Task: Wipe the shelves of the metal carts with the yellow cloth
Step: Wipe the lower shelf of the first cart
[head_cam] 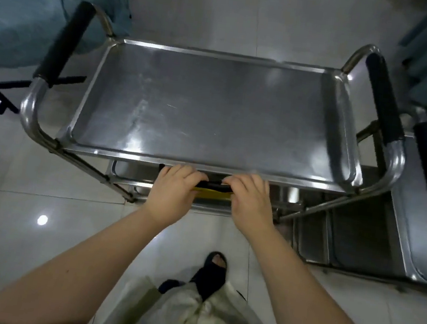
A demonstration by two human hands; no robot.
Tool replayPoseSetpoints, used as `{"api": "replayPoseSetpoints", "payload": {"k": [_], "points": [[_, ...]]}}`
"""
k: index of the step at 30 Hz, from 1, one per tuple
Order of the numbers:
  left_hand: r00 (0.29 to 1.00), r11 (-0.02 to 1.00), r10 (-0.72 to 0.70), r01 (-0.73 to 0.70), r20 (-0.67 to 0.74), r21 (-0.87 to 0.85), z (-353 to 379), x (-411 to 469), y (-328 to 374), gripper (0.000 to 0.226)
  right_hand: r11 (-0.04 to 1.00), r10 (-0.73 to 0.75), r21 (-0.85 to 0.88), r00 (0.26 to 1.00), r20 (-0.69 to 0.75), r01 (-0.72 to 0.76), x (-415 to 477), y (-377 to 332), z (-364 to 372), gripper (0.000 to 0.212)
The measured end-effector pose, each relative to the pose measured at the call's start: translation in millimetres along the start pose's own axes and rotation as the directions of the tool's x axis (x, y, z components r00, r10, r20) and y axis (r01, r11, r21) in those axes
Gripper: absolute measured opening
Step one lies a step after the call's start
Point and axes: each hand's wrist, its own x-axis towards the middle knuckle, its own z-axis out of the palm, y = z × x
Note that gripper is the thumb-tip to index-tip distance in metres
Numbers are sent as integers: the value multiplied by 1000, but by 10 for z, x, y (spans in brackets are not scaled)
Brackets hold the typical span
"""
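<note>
Right now, your left hand (173,193) and right hand (249,202) sit side by side just under the near rim of the metal cart (36,102). Both have their fingers curled down onto the yellow cloth (212,194). The cloth stretches between the two hands, each hand gripping one end, and the ends are hidden beneath your knuckles. A dark strip (213,186) runs along the cloth's upper edge between your fingertips (whether it is part of the cloth or something separate is not clear). The cloth sits below the top shelf (213,108) and in front of the lower shelf (130,172), not touching the top shelf's streaked steel surface. A black-sleeved left handle (65,44) and right handle (384,99) rise at the cart's two ends. A second cart (414,227) stands just beside it on your right. Teal fabric (22,25) fills the far left corner. Your sandalled foot (214,269) shows on the pale tiled floor (38,221) below.
</note>
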Motion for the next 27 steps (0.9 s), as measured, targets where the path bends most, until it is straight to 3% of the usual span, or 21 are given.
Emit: {"api": "replayPoseSetpoints", "payload": {"k": [4, 7, 14, 19, 24, 27], "points": [[988, 997, -39, 48, 148, -58, 287, -368, -64, 34, 986, 165, -9, 978, 126, -165, -472, -229, 211, 42], [983, 995, -53, 66, 176, -69, 466, -559, -157, 24, 967, 248, 10, 951, 185, -254, -701, -313, 354, 38], [955, 979, -145, 176, 257, -102, 906, -650, -205, 26, 933, 352, -3, 916, 193, -359, -1056, -117, 702, 36], [914, 943, -154, 250, 376, -221, 1799, -355, -348, 27, 850, 501, 52, 834, 233, -525, -1240, 430, 1400, 36], [938, 935, -130, 224, 321, -276, 2678, 107, -651, 25, 896, 427, 16, 870, 245, -444, -975, 1277, 1977, 33], [943, 956, -103, 182, 317, -231, 3070, 615, -824, 36, 897, 428, -13, 859, 281, -442, -625, 1821, 2257, 31]]}}
